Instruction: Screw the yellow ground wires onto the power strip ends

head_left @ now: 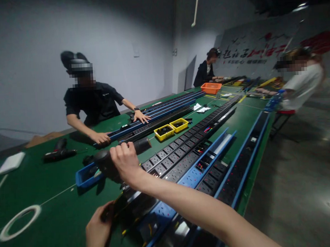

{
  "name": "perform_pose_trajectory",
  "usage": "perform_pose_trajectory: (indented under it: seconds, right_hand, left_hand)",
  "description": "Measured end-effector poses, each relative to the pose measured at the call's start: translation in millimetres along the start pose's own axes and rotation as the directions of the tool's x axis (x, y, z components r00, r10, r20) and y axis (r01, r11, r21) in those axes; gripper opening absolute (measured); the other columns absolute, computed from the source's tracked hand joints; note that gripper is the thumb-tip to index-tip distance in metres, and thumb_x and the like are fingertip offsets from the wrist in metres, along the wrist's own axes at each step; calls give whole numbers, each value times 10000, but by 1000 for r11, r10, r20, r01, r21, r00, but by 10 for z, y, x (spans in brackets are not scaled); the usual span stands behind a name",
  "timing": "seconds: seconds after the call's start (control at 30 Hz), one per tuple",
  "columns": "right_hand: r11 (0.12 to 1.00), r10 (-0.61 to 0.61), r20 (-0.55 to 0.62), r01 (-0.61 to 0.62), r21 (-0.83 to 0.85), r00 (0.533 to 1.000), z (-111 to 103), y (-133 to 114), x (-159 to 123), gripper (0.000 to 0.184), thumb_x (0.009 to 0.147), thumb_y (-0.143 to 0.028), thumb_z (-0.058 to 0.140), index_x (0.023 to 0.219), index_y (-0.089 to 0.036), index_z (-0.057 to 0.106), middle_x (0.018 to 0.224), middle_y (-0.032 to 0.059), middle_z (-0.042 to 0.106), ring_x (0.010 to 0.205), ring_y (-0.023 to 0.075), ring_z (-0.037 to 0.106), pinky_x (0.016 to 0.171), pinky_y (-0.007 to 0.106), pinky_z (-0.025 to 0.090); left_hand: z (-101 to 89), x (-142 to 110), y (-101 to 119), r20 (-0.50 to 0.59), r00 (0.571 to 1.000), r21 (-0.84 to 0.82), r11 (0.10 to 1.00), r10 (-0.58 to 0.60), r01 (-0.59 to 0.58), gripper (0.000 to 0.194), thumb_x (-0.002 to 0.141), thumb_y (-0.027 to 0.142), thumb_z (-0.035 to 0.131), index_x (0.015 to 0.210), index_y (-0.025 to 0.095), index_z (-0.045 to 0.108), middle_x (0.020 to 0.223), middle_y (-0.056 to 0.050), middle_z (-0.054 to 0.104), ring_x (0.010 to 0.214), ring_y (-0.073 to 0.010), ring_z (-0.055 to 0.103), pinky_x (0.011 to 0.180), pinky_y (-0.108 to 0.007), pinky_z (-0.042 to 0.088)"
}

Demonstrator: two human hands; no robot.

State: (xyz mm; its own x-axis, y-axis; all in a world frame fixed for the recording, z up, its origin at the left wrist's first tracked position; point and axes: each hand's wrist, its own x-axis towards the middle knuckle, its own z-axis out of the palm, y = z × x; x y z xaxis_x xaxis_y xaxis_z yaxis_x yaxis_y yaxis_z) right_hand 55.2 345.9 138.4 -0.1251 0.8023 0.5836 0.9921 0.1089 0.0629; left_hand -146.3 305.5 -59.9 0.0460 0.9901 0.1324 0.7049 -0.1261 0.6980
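"Both busy positioning things?"
"Seemingly: your right hand (125, 162) clenches the dark tool (104, 161) above the bench (61, 212), well in from its right edge; your left hand (98, 224) curls near socket strips (168, 150), grasp unclear. Steadiness matters."

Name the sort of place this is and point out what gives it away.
Probably an assembly workshop for power strips: long black socket strips lie on a green work table, beside yellow plastic bins of small dark parts, and a black power drill rests nearby.
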Motion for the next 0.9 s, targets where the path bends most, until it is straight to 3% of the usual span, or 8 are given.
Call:
perform_pose_trajectory:
  seconds: [0.1, 0.3, 0.53, 0.9]
  right_hand:
    - [999, -20, 0, 20, 28, 1000, 18, 7, 16, 163, 956, -194, 385, 947, -146, 541, 896, 65, 627, 900, 167, 551, 848, 354, 449]
    - [994, 45, 57, -50, 94, 997, 36, 65, 18, 220, 957, -178, 374, 1000, -147, 587, 958, 76, 631, 965, 192, 551, 914, 405, 421]
    - [994, 66, 89, -73, 80, 994, 44, 132, 8, 286, 970, -181, 319, 1032, -145, 596, 975, 87, 626, 998, 204, 542, 937, 417, 390]
    - [988, 63, 95, -76, 133, 993, -2, 75, 23, 306, 972, -174, 308, 1053, -140, 601, 1002, 92, 621, 1009, 196, 527, 947, 405, 385]
  left_hand:
    - [51, 36, -85, -5, 998, 10, 998, -69, 69, 441, 719, 537, 565, 1002, 255, 751, 1025, -16, 741, 930, -213, 704, 699, -235, 543]
    - [40, 10, 46, -2, 1000, -64, 998, 20, -20, 456, 774, 566, 517, 984, 233, 748, 1039, -34, 731, 920, -190, 699, 800, -261, 557]
    - [23, -11, 93, -33, 999, -74, 997, 36, -38, 484, 795, 604, 533, 986, 213, 744, 998, -51, 729, 800, -164, 690, 722, -246, 550]
    - [-10, -32, 184, -30, 999, -85, 996, 15, -17, 447, 799, 549, 526, 990, 206, 741, 1003, -54, 723, 841, -168, 682, 760, -257, 545]
